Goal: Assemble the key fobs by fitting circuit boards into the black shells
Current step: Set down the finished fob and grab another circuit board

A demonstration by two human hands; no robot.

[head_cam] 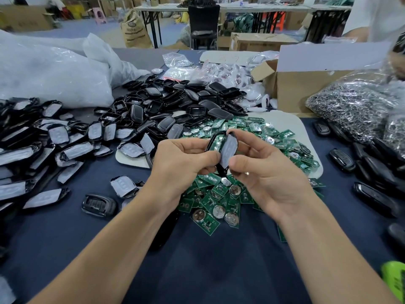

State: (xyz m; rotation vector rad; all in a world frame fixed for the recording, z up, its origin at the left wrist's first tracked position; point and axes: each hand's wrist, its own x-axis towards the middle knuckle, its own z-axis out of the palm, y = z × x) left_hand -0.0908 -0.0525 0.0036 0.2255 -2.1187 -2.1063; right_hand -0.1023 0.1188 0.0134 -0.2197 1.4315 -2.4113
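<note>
My left hand grips a black shell half with a green circuit board seated inside it. My right hand pinches the other shell half, its grey film-covered face toward me, held against the first half at an angle. Both hands hover above a heap of green circuit boards with round coin cells. Empty black shells are piled behind. Film-covered shell halves lie in a heap at the left.
Finished black fobs lie at the right on the dark blue tablecloth. A bag of metal rings, a cardboard box and big white plastic bags stand behind. A green object sits bottom right. Another person's arm is at top right.
</note>
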